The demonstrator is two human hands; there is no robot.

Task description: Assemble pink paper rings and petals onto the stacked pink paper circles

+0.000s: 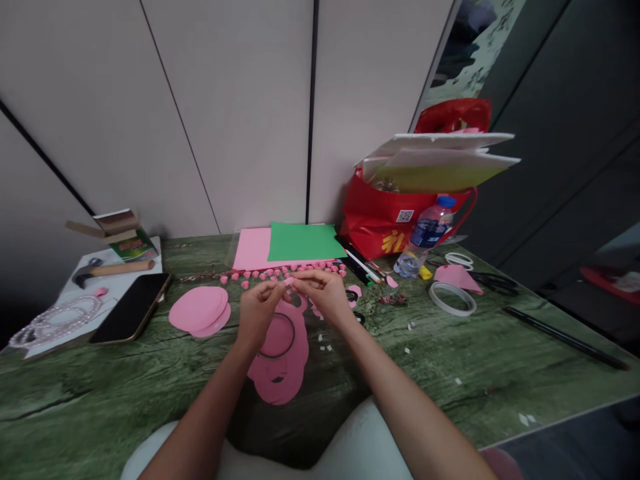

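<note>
My left hand (260,308) and my right hand (323,293) meet over the middle of the table. Their fingertips pinch a small pink paper piece (289,283) between them. Right behind them runs a row of small pink paper rolls (270,273). Below my hands lie cut pink paper pieces (280,390) with round holes, and a thin dark ring rests on them. To the left of my left hand is a stack of pink paper circles (197,308). Small black rings (353,295) and pink scraps lie just right of my right hand.
Green and pink sheets (306,241) lie at the back. A red bag (367,213), water bottle (423,243), tape roll (453,299), scissors (495,283) and black stick (565,338) are rightward. On the left are a phone (133,310), hammer (120,269), bead strand (60,320) and opened box (131,240).
</note>
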